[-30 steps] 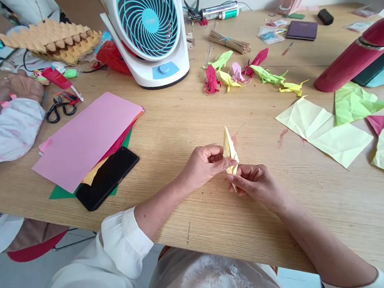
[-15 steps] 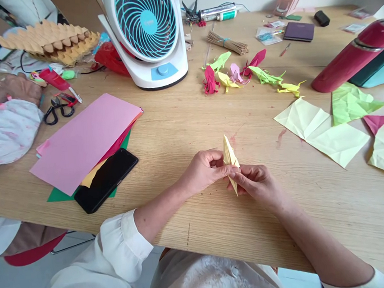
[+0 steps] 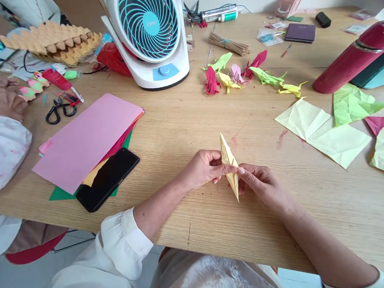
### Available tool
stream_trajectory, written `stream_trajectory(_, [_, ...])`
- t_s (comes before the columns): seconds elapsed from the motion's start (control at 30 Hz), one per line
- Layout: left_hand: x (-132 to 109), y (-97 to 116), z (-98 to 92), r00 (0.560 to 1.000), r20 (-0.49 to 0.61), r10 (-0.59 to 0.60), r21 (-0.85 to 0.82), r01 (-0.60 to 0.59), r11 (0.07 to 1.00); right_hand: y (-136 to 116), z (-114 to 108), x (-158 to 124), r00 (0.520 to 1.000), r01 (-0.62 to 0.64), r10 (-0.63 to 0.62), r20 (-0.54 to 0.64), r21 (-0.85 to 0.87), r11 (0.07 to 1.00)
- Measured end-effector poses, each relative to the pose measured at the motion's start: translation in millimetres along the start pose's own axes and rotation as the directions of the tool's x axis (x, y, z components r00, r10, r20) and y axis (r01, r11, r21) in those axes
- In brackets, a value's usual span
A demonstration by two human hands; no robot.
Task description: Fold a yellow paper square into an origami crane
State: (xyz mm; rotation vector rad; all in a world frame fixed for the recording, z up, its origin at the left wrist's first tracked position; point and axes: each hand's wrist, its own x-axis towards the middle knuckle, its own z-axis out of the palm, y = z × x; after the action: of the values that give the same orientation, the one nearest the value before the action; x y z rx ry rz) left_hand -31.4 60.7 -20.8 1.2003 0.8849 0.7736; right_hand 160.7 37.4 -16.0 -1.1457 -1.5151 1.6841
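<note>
A pale yellow folded paper (image 3: 227, 153), long and pointed at both ends, is held up over the table before me. My left hand (image 3: 208, 167) is closed on its left side, thumb lying across the front of the paper. The fingertips of my right hand (image 3: 260, 180) pinch its right edge near the middle, next to my left thumb. The fingers behind the paper are partly hidden. Beyond my hands sit several small folded paper figures, among them a red one (image 3: 211, 81) and a green one (image 3: 267, 76).
Creased pale yellow sheets (image 3: 323, 131) lie to the right, near a red flask (image 3: 350, 58). On the left are pink paper (image 3: 93, 140), a black phone (image 3: 109, 179) and black-handled scissors (image 3: 60, 110). A fan (image 3: 157, 70) stands behind. Another person's hand (image 3: 4, 96) rests far left.
The folded paper has turned so more of its flat side shows, and its lower point reaches further down. At far left, the other person's arm has drawn back toward the left.
</note>
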Motion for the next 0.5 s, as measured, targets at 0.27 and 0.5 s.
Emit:
stream_trajectory(0.27, [-3.2, 0.2, 0.0, 1.0, -0.012, -0.024, 0.109, 0.025, 0.994, 4.9, 3.2, -1.4, 0.999, -0.012, 0.01, -0.052, -0.042, 0.999])
stream_trajectory(0.5, [-2.8, -3.5, 0.4, 1.0, -0.028, 0.008, 0.151, -0.003, 0.989, 3.1, 8.0, -2.5, 0.99, -0.038, 0.019, -0.141, -0.131, 0.991])
